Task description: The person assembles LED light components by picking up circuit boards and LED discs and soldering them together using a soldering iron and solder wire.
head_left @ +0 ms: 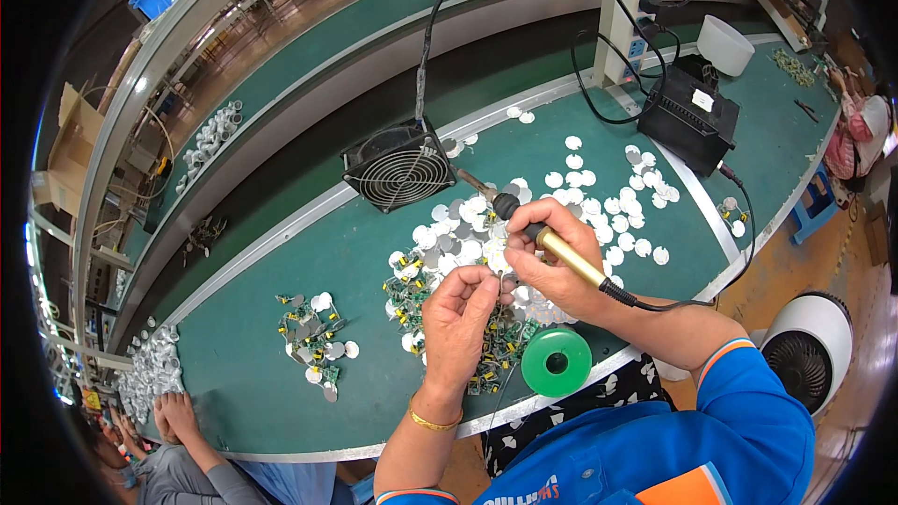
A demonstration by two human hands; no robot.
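Head view | your right hand is wrapped round the soldering iron, pen-style for tip control | your left hand pinches solder wire, feeding it at the tip | white discs lie within reach on the bench

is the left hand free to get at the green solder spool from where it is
Probably yes. The green spool sits on the table edge just right of the left hand, with nothing between them. But that hand seems to be pinching a small part or wire, which it would have to let go first.
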